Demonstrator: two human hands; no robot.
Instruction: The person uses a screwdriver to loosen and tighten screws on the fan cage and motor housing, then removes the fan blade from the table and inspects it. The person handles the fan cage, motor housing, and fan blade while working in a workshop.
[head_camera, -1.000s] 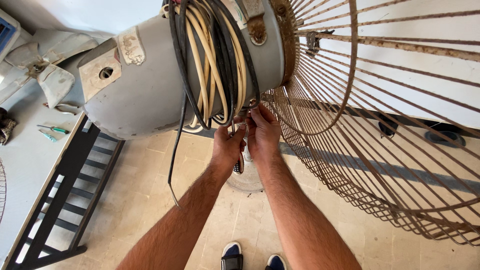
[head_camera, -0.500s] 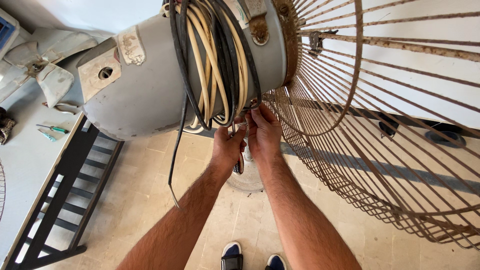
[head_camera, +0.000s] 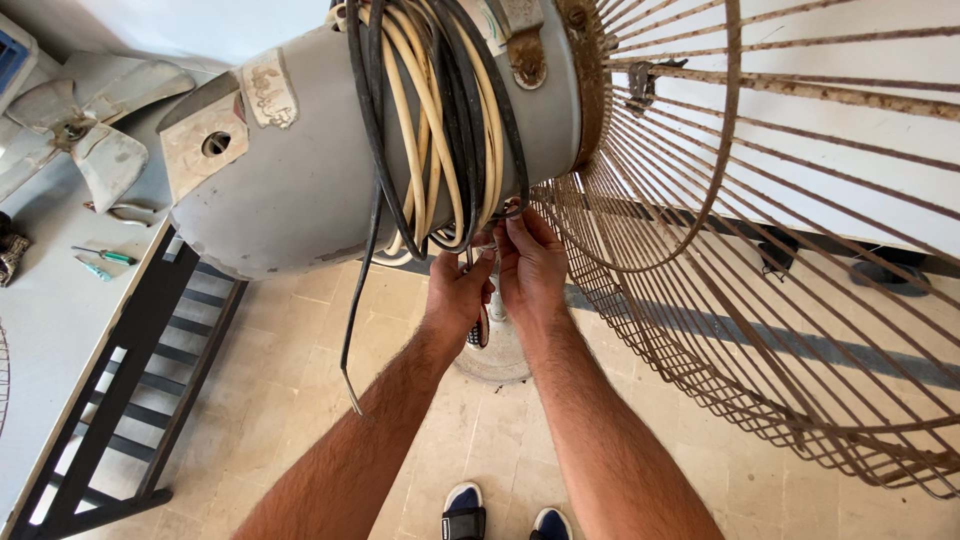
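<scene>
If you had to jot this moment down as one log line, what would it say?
left hand: under fan motor housing, gripping small tool | right hand: fingertips at housing underside beside rusty wire guard | coiled cables: wrapped around housing

Both arms reach up, left hand (head_camera: 455, 300) and right hand (head_camera: 532, 270) touching.

We stand on a floor (head_camera: 300, 330) of pale beige tiles in even daylight. To our left runs a light grey counter (head_camera: 45, 330) on a black metal frame (head_camera: 150, 350); behind it a plain white wall (head_camera: 200, 25).
</scene>
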